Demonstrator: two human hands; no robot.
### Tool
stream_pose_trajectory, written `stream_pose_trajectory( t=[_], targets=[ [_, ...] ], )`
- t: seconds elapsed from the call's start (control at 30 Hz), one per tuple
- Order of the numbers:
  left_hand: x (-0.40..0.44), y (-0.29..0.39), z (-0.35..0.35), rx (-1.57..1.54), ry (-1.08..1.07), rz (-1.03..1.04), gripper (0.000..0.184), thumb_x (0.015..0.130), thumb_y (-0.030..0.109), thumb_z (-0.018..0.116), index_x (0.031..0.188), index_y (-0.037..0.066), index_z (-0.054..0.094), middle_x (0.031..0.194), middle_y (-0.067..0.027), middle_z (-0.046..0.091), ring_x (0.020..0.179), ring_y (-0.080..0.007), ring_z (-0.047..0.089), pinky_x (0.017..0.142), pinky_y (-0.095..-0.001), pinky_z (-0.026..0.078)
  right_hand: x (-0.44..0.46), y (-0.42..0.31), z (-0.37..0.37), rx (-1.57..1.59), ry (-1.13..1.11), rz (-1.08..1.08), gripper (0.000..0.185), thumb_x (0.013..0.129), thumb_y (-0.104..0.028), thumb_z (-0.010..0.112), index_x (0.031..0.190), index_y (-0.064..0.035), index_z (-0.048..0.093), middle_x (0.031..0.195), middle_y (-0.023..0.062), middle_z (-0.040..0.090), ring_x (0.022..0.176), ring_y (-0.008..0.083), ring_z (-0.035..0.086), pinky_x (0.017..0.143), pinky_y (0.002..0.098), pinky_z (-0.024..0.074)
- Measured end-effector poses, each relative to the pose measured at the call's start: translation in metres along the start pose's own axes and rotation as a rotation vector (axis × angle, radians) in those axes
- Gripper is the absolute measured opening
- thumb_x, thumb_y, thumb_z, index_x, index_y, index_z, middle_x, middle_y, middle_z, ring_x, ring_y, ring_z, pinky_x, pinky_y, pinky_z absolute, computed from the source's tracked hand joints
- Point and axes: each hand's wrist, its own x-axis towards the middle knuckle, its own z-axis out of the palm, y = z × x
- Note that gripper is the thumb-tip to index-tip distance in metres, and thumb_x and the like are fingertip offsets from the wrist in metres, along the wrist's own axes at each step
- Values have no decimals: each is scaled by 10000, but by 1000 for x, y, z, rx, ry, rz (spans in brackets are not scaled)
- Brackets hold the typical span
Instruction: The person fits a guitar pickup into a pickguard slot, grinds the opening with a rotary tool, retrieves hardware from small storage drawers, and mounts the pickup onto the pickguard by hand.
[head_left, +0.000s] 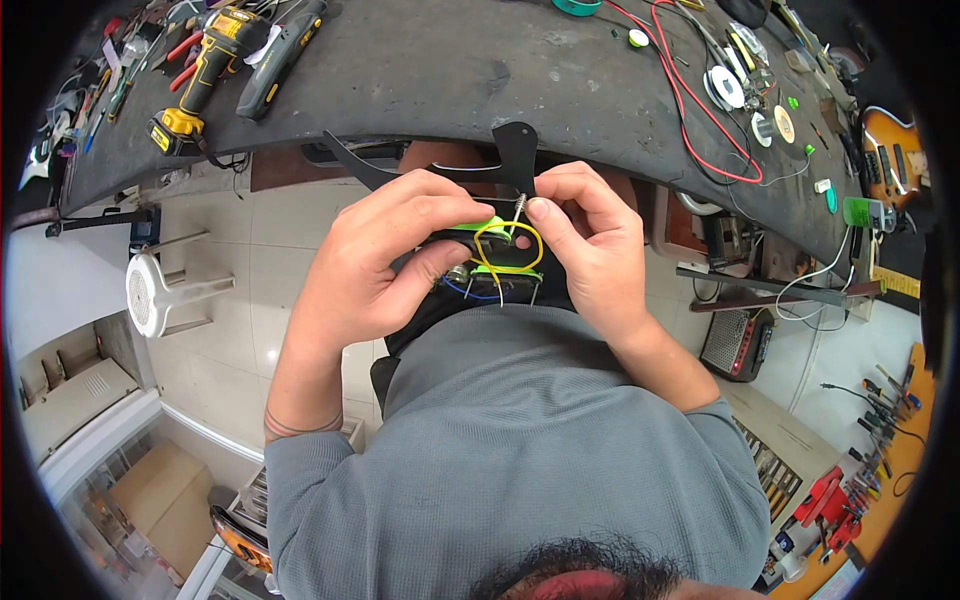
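Close to my body, below the workbench edge, my left hand (405, 245) pinches a green and black pickup (487, 228) between thumb and fingers. My right hand (590, 225) has its thumb and forefinger closed at a small screw with a spring (520, 207), beside the pickup's right end. A black curved plate (517, 150) extends above both hands. A yellow wire (541, 243) loops below the pickup. Under it lies a second green and black part (507, 284), with a blue wire near it.
The dark workbench (420, 70) spans the top, holding a yellow and black drill (215, 60), a black tool (283, 60), red cable (690, 125) and wire spools (725, 88). A white stool (148, 295) stands at left; an amplifier (735, 343) is on the right.
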Motion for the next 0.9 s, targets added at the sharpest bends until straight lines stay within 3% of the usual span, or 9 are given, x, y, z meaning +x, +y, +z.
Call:
stream_pose_trajectory(
  t=[0.4, 0.8, 0.9],
  targets=[
    [2, 1, 1, -2, -3, 3, 338, 867, -51, 792, 1202, -7, 786, 1123, -155, 753, 986, -242, 741, 824, -334, 597, 0, 2, -1, -59, -1, -8, 143, 1055, -33, 719, 1178, 34, 746, 1153, 55, 660, 981, 105, 687, 825, 254, 599],
    [-3, -6, 7, 108, 80, 48, 349, 872, -54, 766, 1217, -6, 764, 1113, -160, 727, 1015, -275, 721, 852, -366, 585, -1, -2, 1, -2, -57, -4, 161, 1055, -16, 708, 1198, 54, 733, 1163, 65, 657, 975, 120, 691, 820, 263, 609],
    [-9, -5, 7, 84, 132, 71, 359, 830, -50, 784, 1178, 39, 792, 1088, -145, 724, 926, -289, 728, 762, -371, 583, -1, -10, -2, 22, -160, -4, 175, 1079, -47, 682, 1211, 56, 733, 1157, 66, 665, 974, 123, 691, 835, 275, 609]
  ],
)
